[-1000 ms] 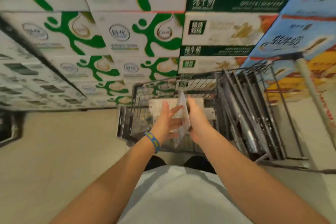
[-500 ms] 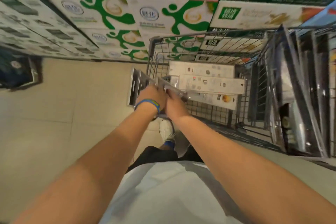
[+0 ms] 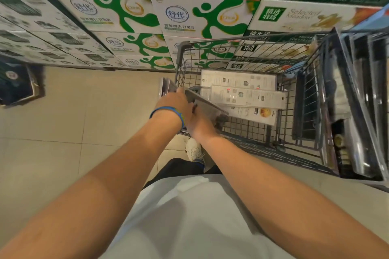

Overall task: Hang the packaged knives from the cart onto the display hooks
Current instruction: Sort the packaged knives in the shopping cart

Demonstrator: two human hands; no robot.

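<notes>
Left hand: the left hand (image 3: 175, 102), with a blue wristband (image 3: 168, 111), grips the stack of packaged knives (image 3: 207, 107) from above, fingers curled over its far edge.
Right hand: the right hand (image 3: 201, 125) holds the same stack at its near edge; its fingertips are hidden beneath.
Held stack: tilted, over the near left corner of the wire cart (image 3: 231, 40).
Cart basket: three white-backed knife packs (image 3: 248, 95) lie flat, overlapping.
Cart right section: more packs (image 3: 357, 111) stand on edge.
Behind: stacked milk cartons (image 3: 179, 14).
Below: tiled floor (image 3: 63, 122), a white shoe (image 3: 193, 149).
</notes>
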